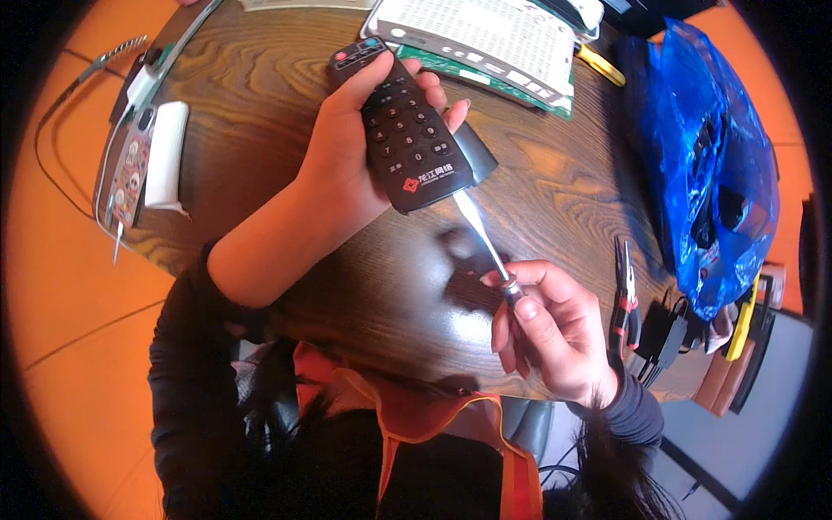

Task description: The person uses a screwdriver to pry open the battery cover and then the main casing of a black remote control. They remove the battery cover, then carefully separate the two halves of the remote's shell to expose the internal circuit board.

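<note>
My left hand (351,147) is wrapped round a black remote control (416,152), its thumb pressing on the upper buttons and its fingertips curling over the far side. The keypad faces up and the bottom end points toward my right hand. In my right hand (555,334) is a flat-bladed screwdriver (480,227), pinched by its dark handle near the shaft. The blade's tip meets the remote's bottom edge; whether it is inside a seam cannot be made out. A dark, smooth piece (478,154) shows behind the remote's right side, mostly hidden.
A white perforated box and green circuit board (520,82) lie at the back, beside a yellow-handled tool (600,65). Blue plastic bag (706,173) and red-handled pliers (626,299) are at the right. A white case (166,156) and a patterned phone (130,169) lie at left.
</note>
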A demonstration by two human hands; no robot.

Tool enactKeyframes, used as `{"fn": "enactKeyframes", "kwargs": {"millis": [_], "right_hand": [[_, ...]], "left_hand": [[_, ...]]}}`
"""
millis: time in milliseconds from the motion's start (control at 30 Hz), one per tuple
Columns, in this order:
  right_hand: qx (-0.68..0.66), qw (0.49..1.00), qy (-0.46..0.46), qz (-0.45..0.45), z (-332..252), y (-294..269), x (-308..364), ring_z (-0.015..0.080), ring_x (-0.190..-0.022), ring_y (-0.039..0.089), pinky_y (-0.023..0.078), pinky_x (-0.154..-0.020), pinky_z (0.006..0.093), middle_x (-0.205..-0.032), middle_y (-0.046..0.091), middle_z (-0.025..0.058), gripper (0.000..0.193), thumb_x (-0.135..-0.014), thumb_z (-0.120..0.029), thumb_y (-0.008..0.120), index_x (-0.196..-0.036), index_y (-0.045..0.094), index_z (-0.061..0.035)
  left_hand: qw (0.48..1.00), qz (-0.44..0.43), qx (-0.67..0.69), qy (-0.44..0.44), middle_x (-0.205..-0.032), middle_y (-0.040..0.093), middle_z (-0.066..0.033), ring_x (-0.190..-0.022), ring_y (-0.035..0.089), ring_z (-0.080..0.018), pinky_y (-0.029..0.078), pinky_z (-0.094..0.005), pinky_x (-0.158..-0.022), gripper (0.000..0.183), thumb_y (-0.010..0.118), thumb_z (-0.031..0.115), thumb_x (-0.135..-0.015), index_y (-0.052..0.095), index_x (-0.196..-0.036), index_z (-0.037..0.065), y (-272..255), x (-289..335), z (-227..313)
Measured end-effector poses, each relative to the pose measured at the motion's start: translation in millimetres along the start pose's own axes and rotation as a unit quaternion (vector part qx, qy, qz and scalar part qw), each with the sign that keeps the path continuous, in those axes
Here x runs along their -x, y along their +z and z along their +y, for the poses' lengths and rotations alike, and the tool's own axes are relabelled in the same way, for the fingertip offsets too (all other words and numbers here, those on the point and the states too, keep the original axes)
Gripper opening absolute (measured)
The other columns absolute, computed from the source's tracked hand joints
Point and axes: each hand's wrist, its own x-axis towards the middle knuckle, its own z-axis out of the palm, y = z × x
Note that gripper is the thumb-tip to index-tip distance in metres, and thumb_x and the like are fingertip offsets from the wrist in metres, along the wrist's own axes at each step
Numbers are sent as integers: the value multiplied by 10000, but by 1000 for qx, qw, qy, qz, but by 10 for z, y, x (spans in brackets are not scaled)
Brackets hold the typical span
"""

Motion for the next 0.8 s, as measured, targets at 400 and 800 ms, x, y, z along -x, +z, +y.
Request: {"fn": "enactKeyframes", "kwargs": {"millis": [400,800], "right_hand": [[-25,998,55,-23,-173,132,-4,68,-420,469,316,-410,167,-584,551,63,275,-988,-234,386,-1122,453,-3],[103,995,0,15,-73,149,-30,49,-482,464,325,-448,170,-607,543,26,221,-952,-94,438,-1134,494,16]], "left_hand": [[999,53,7,6,-790,556,-135,-758,577,-249,501,-427,-804,394,409,430,-942,436,-920,38,-108,27,3],[983,7,-143,115,-786,552,-96,-713,562,-195,497,-344,-682,404,415,454,-950,485,-957,56,-5,61,7]]}}
